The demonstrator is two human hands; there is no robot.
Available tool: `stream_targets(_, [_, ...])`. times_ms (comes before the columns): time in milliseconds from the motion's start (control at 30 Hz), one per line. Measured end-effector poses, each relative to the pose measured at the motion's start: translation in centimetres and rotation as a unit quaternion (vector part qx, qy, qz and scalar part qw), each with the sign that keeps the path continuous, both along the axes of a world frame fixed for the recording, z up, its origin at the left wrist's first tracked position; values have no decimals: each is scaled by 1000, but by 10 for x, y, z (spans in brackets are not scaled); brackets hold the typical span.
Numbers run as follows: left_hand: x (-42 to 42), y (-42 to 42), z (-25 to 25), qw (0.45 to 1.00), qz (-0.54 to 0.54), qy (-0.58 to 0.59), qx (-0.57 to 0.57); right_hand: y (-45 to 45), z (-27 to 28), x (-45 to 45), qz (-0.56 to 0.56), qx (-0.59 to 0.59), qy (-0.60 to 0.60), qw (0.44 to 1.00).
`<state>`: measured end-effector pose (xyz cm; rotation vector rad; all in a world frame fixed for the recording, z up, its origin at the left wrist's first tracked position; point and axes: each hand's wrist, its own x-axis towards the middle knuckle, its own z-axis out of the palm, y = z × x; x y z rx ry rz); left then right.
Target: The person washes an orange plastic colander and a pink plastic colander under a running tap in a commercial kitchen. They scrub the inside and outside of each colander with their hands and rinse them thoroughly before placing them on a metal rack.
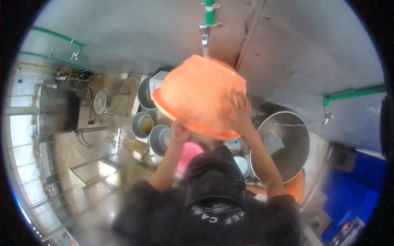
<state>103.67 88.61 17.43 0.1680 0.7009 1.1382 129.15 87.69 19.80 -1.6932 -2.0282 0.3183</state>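
Note:
A large orange plastic colander basket point(200, 92) is held up, tilted, under a metal wall tap point(204, 35), and water runs from the tap onto its upper part. My left hand point(181, 130) grips the basket's lower rim, its fingers partly hidden behind it. My right hand point(240, 112) is spread on the right side of the perforated wall, pressed against it; the fingers are blurred. Below the basket, a pink plastic basin point(189, 155) shows between my arms.
Left of the basket stand several metal pots, one point(142, 125) with yellowish liquid. A very large metal pot point(292, 147) stands right, beside my forearm. A round stool point(100, 102) is on the wet floor. Another tap point(328, 117) juts from the wall at right.

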Motion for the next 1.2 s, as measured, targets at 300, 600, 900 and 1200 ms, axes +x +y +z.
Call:
stream_targets(300, [-26,-40,-5,995,42,-22,-86,71,-2,-92,180,30,24,983])
stream_targets(600, [-36,-55,-12,995,71,57,-31,90,18,-146,242,28,6,970])
stream_targets(900, [-35,-32,-23,995,91,-37,-10,39,7,-139,287,-7,0,958])
stream_targets(1200, [-27,-20,-22,993,121,-6,11,79,28,-139,257,14,130,958])
